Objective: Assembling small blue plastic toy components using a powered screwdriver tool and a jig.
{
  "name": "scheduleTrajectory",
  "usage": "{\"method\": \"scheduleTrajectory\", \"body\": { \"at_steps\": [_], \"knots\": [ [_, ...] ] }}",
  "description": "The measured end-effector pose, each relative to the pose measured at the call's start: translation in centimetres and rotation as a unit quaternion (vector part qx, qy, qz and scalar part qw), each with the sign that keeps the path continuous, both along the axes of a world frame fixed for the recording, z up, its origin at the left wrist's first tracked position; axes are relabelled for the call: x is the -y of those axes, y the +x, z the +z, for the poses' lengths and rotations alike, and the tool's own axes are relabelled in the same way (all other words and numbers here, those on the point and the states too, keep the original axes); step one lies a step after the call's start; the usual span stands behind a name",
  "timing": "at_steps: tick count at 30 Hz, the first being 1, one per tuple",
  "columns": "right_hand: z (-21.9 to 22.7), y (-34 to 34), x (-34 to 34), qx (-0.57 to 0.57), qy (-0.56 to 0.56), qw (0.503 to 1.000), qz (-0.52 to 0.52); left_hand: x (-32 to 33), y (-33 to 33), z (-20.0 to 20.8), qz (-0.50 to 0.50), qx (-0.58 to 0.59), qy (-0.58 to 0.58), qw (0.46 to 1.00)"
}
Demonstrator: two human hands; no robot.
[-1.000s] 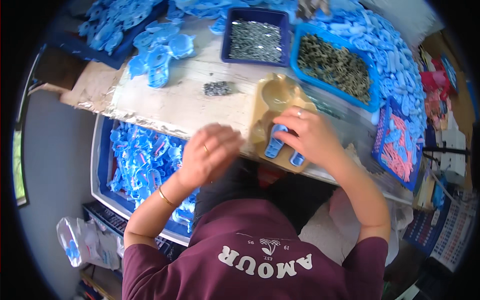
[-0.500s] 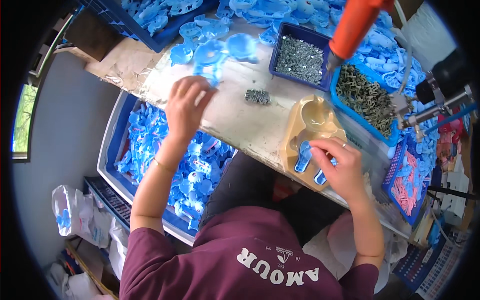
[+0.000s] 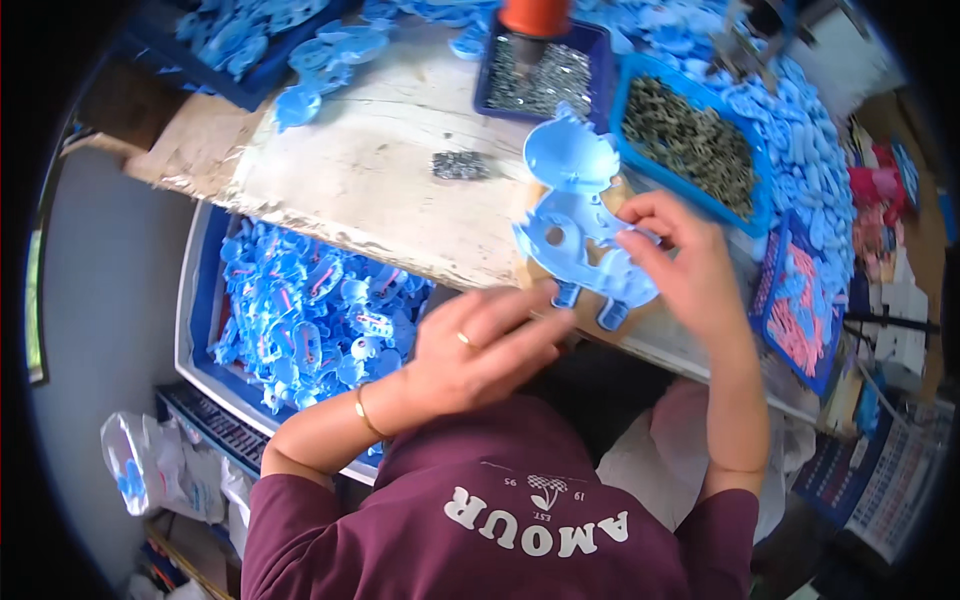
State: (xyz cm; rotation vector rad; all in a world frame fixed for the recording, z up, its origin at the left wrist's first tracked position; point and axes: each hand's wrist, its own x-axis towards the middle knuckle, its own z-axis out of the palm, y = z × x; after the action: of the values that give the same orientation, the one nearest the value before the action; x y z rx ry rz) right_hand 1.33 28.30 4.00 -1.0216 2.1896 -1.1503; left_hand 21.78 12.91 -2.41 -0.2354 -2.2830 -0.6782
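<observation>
A light blue plastic shell (image 3: 575,235), with a rounded upper part and a hole in its body, lies over the tan holding block (image 3: 528,268) at the bench's front edge. My right hand (image 3: 682,262) pinches the shell's right side between thumb and fingers. Near its lower left edge is my left hand (image 3: 490,345), fingers stretched out and apart, tips beside a small blue piece (image 3: 565,294); whether they touch it I cannot tell. A second small blue piece (image 3: 612,315) juts out below the shell. Most of the block is covered.
An orange-bodied tool (image 3: 535,18) hangs over a dark blue tray (image 3: 487,98) of screws. Beside it stands a bright blue basket (image 3: 765,200) of dark metal parts. Small metal pieces (image 3: 460,165) lie on the bench. A large bin (image 3: 192,300) of blue parts sits below left.
My left hand has come from the blue shells at the back left to the block. The shell now lies over the block, with my right hand gripping its side. The view has shifted.
</observation>
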Motion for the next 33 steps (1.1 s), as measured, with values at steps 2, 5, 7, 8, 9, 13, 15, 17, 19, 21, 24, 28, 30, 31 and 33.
{"method": "scheduleTrajectory", "body": {
  "at_steps": [2, 5, 7, 8, 9, 13, 15, 17, 19, 21, 24, 28, 30, 31, 33],
  "knots": [
    [0.2, -1.8, -1.6, -0.017, 0.05, 0.998, 0.026, 1.1, -0.7, 0.0, 0.024, 0.021, 0.036, 0.999],
    [-1.9, -2.7, -2.8, -0.114, 0.027, 0.992, 0.039, 1.8, -2.4, -0.1, 0.032, 0.062, 0.049, 0.996],
    [-2.9, -2.4, -3.0, -0.268, -0.001, 0.962, 0.046, 1.7, -3.7, 0.1, 0.028, 0.081, 0.041, 0.995],
    [-3.0, -2.1, -2.8, -0.267, 0.001, 0.963, 0.043, 1.6, -4.2, 0.1, 0.03, 0.1, 0.032, 0.994],
    [-3.0, -1.7, -2.7, -0.262, 0.006, 0.964, 0.042, 1.6, -4.8, 0.0, 0.021, 0.117, 0.028, 0.992],
    [-2.8, -0.9, -3.2, -0.283, 0.029, 0.959, 0.012, 1.3, -6.6, -0.5, 0.008, 0.156, -0.016, 0.988],
    [-1.9, -1.0, -4.1, -0.303, 0.019, 0.953, -0.007, 1.2, -7.2, -0.6, 0.004, 0.166, -0.02, 0.986],
    [-0.8, -0.9, -5.6, -0.251, 0.038, 0.967, 0.032, 1.0, -7.8, -0.6, -0.009, 0.174, -0.024, 0.985],
    [-1.4, -0.7, -6.2, -0.227, 0.059, 0.971, 0.041, 1.2, -8.0, -0.3, -0.024, 0.189, -0.046, 0.981],
    [-2.0, -0.4, -6.7, -0.181, 0.052, 0.981, 0.054, 1.2, -8.3, -0.2, -0.035, 0.191, -0.056, 0.979],
    [-2.4, -0.4, -7.0, -0.212, 0.05, 0.973, 0.077, 0.9, -8.6, 0.1, -0.044, 0.194, -0.07, 0.978],
    [-2.7, 0.0, -7.1, -0.221, 0.049, 0.972, 0.069, 0.2, -9.3, 0.1, -0.053, 0.19, -0.074, 0.977],
    [-2.8, 0.4, -7.2, -0.197, 0.051, 0.976, 0.072, -0.2, -9.4, 0.1, -0.053, 0.191, -0.074, 0.977],
    [-2.9, 0.3, -7.2, -0.197, 0.052, 0.977, 0.07, -0.3, -9.5, 0.1, -0.057, 0.19, -0.075, 0.977],
    [-3.2, 0.2, -7.1, -0.234, 0.04, 0.97, 0.061, -0.6, -9.6, 0.2, -0.063, 0.19, -0.075, 0.977]
  ]
}}
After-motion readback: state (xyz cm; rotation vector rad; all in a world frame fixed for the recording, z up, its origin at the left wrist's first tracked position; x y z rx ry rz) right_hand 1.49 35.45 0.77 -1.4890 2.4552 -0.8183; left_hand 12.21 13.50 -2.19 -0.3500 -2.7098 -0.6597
